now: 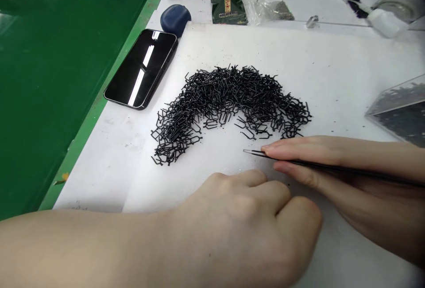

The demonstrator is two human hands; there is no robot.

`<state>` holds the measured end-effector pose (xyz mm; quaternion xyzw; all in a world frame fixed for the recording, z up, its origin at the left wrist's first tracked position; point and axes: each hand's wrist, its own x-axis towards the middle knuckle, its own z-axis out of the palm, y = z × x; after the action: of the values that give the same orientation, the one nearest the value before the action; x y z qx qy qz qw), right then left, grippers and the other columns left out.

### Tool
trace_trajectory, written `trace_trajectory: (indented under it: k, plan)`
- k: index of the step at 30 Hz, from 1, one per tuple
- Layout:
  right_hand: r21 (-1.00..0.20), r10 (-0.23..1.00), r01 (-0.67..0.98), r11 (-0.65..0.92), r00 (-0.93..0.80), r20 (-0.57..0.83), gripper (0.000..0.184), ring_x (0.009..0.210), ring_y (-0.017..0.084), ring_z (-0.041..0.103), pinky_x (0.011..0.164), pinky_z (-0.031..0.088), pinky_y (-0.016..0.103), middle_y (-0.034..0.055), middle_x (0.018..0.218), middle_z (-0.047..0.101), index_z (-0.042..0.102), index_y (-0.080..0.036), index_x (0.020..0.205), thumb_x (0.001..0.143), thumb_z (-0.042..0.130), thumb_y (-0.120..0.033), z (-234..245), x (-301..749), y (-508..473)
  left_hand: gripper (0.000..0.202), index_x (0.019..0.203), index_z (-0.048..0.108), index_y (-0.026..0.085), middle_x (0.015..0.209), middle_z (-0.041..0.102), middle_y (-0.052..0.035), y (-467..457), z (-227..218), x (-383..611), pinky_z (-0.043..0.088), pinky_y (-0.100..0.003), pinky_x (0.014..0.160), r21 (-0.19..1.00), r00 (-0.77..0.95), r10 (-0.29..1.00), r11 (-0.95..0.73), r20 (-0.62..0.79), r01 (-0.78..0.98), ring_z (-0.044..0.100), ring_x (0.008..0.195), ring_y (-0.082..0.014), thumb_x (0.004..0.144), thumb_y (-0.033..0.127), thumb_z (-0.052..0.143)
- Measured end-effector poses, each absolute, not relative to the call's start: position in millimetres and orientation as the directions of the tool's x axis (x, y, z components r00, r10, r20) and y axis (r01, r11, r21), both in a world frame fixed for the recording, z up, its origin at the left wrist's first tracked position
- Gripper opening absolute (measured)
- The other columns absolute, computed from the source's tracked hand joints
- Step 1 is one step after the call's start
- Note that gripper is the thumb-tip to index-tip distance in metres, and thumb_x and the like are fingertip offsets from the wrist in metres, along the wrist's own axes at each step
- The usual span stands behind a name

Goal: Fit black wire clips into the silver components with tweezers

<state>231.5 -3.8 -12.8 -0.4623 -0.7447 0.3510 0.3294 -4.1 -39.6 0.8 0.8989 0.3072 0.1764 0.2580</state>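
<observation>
Black bent-wire pieces (229, 102) lie in a loose, unsorted arc on a white sheet (99, 181), the whole heap spread out with none held. The right hand (318, 168) pinches slim tweezers (262, 154) between thumb and fingers, their tips empty and just short of the arc. The left hand (245, 217) rests curled shut, holding nothing. A clear plastic box (403, 117) of similar dark pieces sits to the right.

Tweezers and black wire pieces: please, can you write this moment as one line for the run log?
Right hand: holds tweezers, tips near black bent wire pieces | Left hand: curled, on white sheet
</observation>
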Motion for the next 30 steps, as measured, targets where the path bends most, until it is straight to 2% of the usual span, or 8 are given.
trace_trajectory:
  k: [9, 14, 18, 25, 30]
  plan:
    - [-0.823, 0.927, 0.476, 0.309, -0.342, 0.151, 0.037, 0.111, 0.015, 0.096, 0.110, 0.071, 0.017, -0.0194, 0.124, 0.095, 0.096, -0.048, 0.116, 0.102, 0.080, -0.018, -13.1, 231.4, -5.8, 0.026, 0.091, 0.065, 0.021, 0.099, 0.078, -0.0031, -39.8, -2.0, -2.9, 0.056, -0.033, 0.061, 0.562, 0.741, 0.647, -0.686, 0.179, 0.463, 0.069, 0.076, -0.0166, 0.113, 0.007, 0.062]
    - [-0.804, 0.935, 0.513, 0.300, -0.323, 0.143, 0.029, 0.107, 0.022, 0.097, 0.102, 0.077, 0.024, -0.0145, 0.121, 0.096, 0.097, -0.045, 0.112, 0.100, 0.082, -0.023, -12.6, 230.0, -6.5, 0.028, 0.091, 0.066, 0.021, 0.099, 0.078, -0.0041, -40.5, -1.5, -2.7, 0.059, -0.034, 0.061, 0.564, 0.742, 0.645, -0.687, 0.184, 0.457, 0.069, 0.077, -0.0181, 0.114, 0.006, 0.058]
    - [-0.796, 0.942, 0.536, 0.281, -0.314, 0.120, 0.029, 0.109, 0.024, 0.097, 0.102, 0.079, 0.027, -0.0148, 0.124, 0.095, 0.098, -0.048, 0.113, 0.102, 0.083, -0.026, -13.6, 232.4, -7.6, 0.030, 0.092, 0.066, 0.021, 0.100, 0.078, -0.0063, -38.6, -0.5, -4.6, 0.063, -0.035, 0.063, 0.583, 0.770, 0.617, -0.690, 0.165, 0.428, 0.069, 0.081, -0.0204, 0.115, 0.006, 0.054]
    - [-0.783, 0.943, 0.555, 0.280, -0.311, 0.117, 0.029, 0.111, 0.020, 0.096, 0.104, 0.075, 0.021, -0.0178, 0.126, 0.095, 0.097, -0.050, 0.114, 0.103, 0.083, -0.029, -15.1, 234.3, -8.1, 0.034, 0.091, 0.065, 0.022, 0.100, 0.078, -0.0066, -37.0, 1.3, -3.7, 0.062, -0.033, 0.063, 0.578, 0.787, 0.600, -0.696, 0.143, 0.425, 0.068, 0.080, -0.0200, 0.117, 0.005, 0.051]
    - [-0.788, 0.941, 0.547, 0.282, -0.320, 0.115, 0.026, 0.112, 0.020, 0.096, 0.106, 0.075, 0.022, -0.0172, 0.126, 0.095, 0.097, -0.050, 0.114, 0.104, 0.082, -0.031, -16.8, 232.7, -8.8, 0.031, 0.091, 0.063, 0.022, 0.096, 0.076, -0.0049, -36.5, -0.5, -2.7, 0.061, -0.033, 0.059, 0.574, 0.770, 0.618, -0.693, 0.161, 0.436, 0.065, 0.078, -0.0200, 0.115, 0.005, 0.052]
